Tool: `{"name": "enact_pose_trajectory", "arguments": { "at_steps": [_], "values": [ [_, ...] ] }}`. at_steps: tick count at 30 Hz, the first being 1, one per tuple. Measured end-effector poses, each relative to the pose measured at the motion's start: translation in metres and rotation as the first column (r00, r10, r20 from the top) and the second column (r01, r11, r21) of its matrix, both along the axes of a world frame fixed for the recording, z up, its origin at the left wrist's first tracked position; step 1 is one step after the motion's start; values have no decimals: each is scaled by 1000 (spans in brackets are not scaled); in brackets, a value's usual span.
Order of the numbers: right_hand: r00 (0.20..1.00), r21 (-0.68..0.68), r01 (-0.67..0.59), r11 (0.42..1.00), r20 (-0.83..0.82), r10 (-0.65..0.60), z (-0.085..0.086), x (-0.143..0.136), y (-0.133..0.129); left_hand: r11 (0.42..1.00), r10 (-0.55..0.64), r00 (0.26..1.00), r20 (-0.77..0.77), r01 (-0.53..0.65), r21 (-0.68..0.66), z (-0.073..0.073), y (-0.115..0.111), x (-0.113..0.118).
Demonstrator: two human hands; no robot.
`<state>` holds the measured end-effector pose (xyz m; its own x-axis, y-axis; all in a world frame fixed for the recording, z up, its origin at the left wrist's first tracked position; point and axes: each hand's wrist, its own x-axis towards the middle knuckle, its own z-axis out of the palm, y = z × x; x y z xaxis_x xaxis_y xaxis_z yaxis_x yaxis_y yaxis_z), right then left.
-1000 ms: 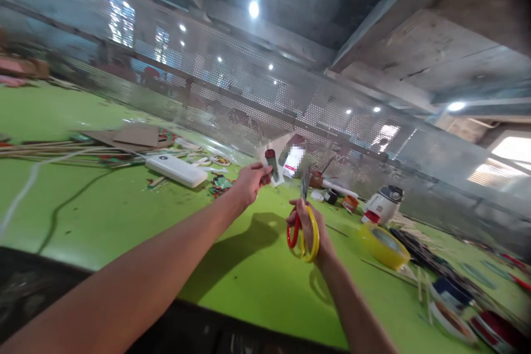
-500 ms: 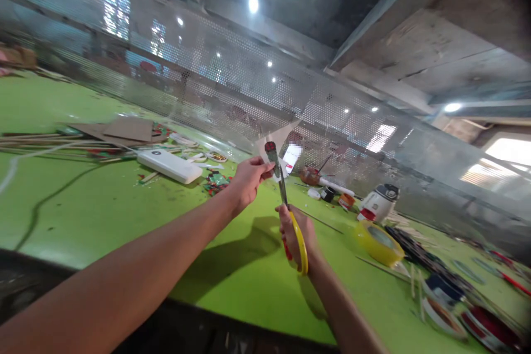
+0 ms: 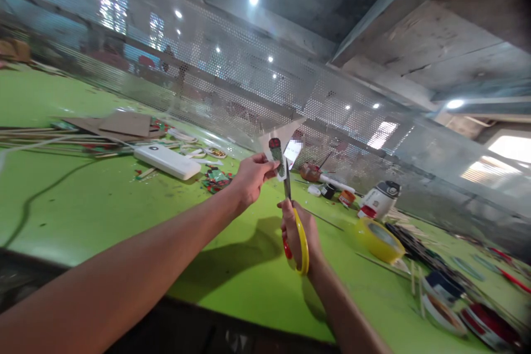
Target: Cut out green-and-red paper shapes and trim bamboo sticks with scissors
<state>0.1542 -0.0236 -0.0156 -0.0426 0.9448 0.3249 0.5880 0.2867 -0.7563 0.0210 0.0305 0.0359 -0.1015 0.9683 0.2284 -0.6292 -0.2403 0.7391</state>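
Note:
Held up above the green table is a piece of white paper bearing a red-topped, dark green painted shape. My left hand pinches its left side between thumb and fingers. My right hand is closed round the yellow and red handles of a pair of scissors. The blades point upward and meet the paper's lower edge, just right of the painted shape. Part of the red handle is hidden behind my fingers.
To the left lie a white power bank, cardboard and green and red scraps. A roll of yellow tape, a white bottle-like device and paint pots stand right. A perforated screen runs along the back.
The paper has turned so its painted face shows more broadly. The scissors are more upright, with the blades now right of the painted shape. Both hands keep their holds.

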Motion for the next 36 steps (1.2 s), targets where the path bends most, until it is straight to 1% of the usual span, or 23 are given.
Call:
{"name": "enact_pose_trajectory", "arguments": {
  "at_steps": [7, 12, 17, 21, 27, 30, 36],
  "values": [
    [1000, 3, 9, 1000, -5, -9, 0, -2, -2, 997, 18, 1000, 4, -17, -75, 2, -1, 0],
    [999, 15, 6, 1000, 45, -6, 4, -3, -4, 995, 54, 998, 10, -53, -86, 2, 1, 1],
    [992, 40, 51, 998, 113, -55, 6, -6, -7, 991, 79, 996, -29, -81, -103, 4, 0, 2],
    [990, 66, 68, 995, 118, -76, 7, -7, -8, 990, 86, 996, -37, -90, -113, 8, -5, 2],
    [989, 72, 81, 994, 115, -89, 6, -8, -9, 990, 74, 997, -14, -75, -116, 12, -8, 2],
    [989, 65, 89, 994, 111, -95, 5, -8, -8, 990, 75, 997, 13, -73, -124, 11, -6, 2],
    [988, 56, 84, 995, 125, -91, 6, -8, -9, 990, 42, 999, 9, -41, -134, 10, -2, 0]
  ]
}}
